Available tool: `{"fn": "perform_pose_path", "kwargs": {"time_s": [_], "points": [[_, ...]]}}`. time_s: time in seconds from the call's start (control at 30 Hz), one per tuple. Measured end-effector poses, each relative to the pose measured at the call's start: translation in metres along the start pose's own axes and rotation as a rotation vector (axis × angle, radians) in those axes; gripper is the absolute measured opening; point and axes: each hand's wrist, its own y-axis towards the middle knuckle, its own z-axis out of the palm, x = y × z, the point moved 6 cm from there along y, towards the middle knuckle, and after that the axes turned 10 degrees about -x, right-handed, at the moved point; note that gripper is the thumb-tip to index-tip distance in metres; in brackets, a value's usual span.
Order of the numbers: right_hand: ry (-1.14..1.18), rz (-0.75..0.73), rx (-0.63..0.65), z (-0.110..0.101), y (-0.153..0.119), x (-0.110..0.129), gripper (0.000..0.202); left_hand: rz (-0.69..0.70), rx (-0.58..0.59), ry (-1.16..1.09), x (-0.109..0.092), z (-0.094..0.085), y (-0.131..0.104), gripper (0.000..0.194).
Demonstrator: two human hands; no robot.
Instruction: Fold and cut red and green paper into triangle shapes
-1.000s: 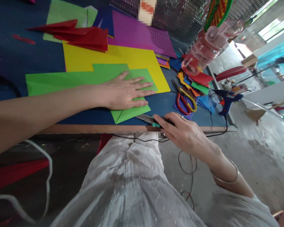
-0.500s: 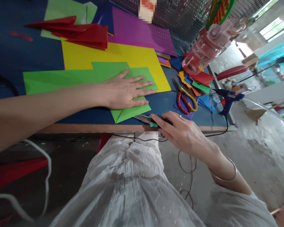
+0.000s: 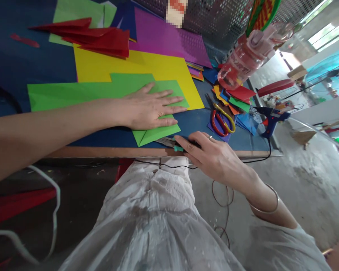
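Observation:
My left hand (image 3: 155, 107) lies flat with its fingers spread, on green paper (image 3: 67, 92) near the table's front edge. A folded corner of that paper (image 3: 155, 134) juts out below my little finger. My right hand (image 3: 211, 152) is closed around a pair of scissors (image 3: 169, 142) with teal and black on the handles. Their metal blades point left along the lower edge of the folded corner; whether the tip is under the paper I cannot tell. Beneath the green paper is a yellow sheet (image 3: 101, 62).
Folded red paper (image 3: 101, 39) and a purple sheet (image 3: 164, 34) lie farther back. On the right are red-and-yellow-handled scissors (image 3: 223, 120), coloured paper scraps (image 3: 234, 99), a pink bottle (image 3: 240, 62) and a blue glue gun (image 3: 272, 120) with a black cord.
My right hand has shifted slightly left with the scissors, bringing the blades farther along the green paper's edge. My left hand stays in place.

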Motion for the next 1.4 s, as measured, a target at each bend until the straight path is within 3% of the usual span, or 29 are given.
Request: {"fn": "perform_pose_path", "kwargs": {"time_s": [1.4], "points": [[0.000,-0.097,-0.047,-0.004,0.013,0.012,0.040,0.003,-0.077,-0.092,-0.004,-0.004,-0.001,0.060]]}}
